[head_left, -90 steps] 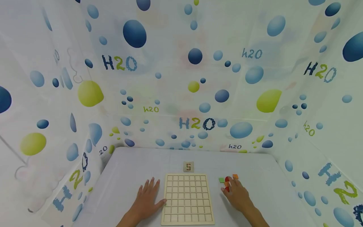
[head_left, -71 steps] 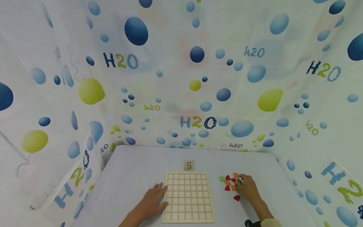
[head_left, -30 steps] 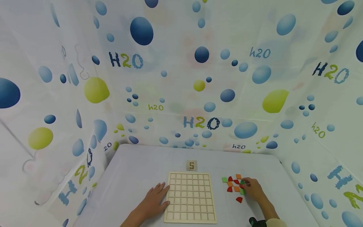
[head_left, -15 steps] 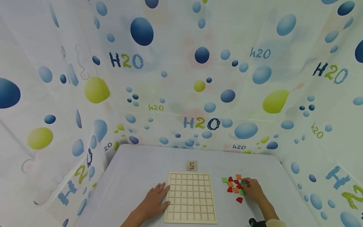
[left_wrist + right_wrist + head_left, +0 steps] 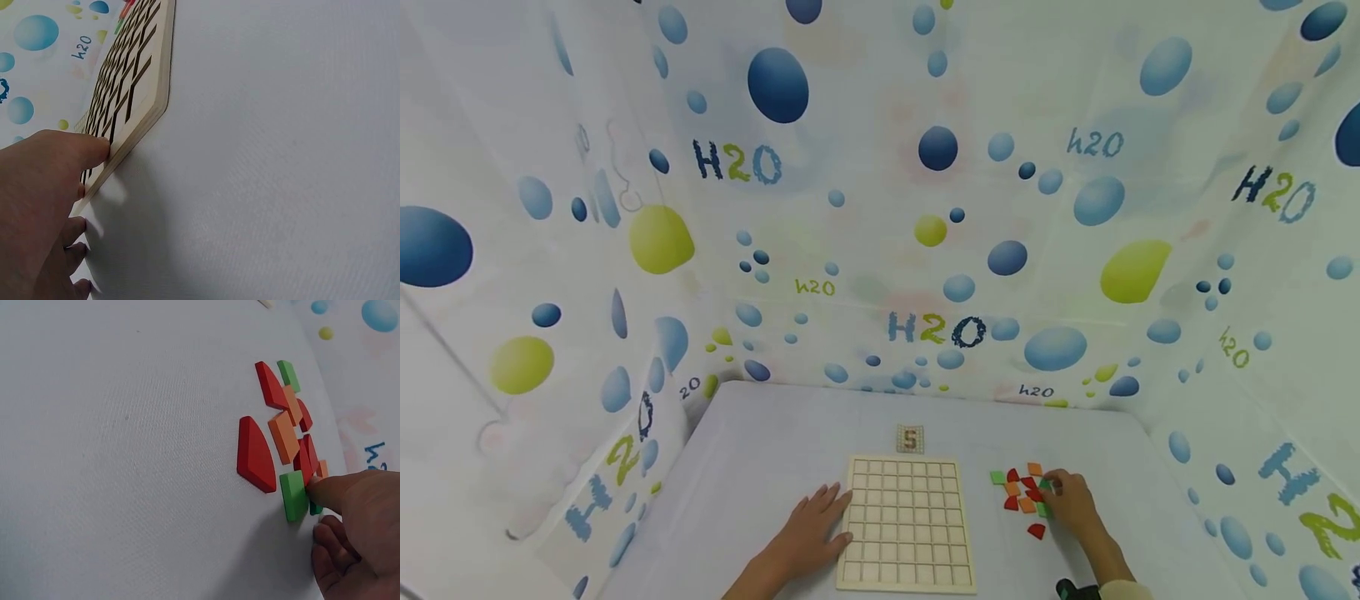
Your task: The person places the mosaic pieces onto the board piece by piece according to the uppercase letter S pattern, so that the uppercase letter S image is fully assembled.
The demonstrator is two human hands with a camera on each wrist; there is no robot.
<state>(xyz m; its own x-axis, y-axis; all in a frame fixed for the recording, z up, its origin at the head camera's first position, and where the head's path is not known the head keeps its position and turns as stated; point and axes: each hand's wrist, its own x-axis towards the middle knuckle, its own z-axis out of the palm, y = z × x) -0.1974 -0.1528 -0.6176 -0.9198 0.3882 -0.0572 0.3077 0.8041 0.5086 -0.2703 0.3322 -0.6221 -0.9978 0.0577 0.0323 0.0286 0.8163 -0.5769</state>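
Note:
A pale wooden grid board [image 5: 906, 525] lies on the table. My left hand [image 5: 805, 533] rests along its left side, fingers fairly straight; in the left wrist view the thumb [image 5: 94, 150] touches the rim. Right of the board lies a group of small flat pieces: red wedges [image 5: 255, 456], orange squares [image 5: 284, 437] and light green squares [image 5: 294, 495]. At their right edge, my right hand [image 5: 1072, 502] has its fingers curled, thumb and fingertips pinching at a dark green piece [image 5: 316, 508], mostly hidden by the hand.
A small card [image 5: 910, 439] with a figure like a 5 or S on a grid lies behind the board. White cloth [image 5: 760, 458] covers the table. A printed curtain [image 5: 865, 208] stands around the back and sides. A black strap or device [image 5: 1075, 590] sits at the right wrist.
My right hand has shifted right from over the pieces, which are now spread out in view. My left fingers have moved in against the board's edge. The last second shows only slight movement.

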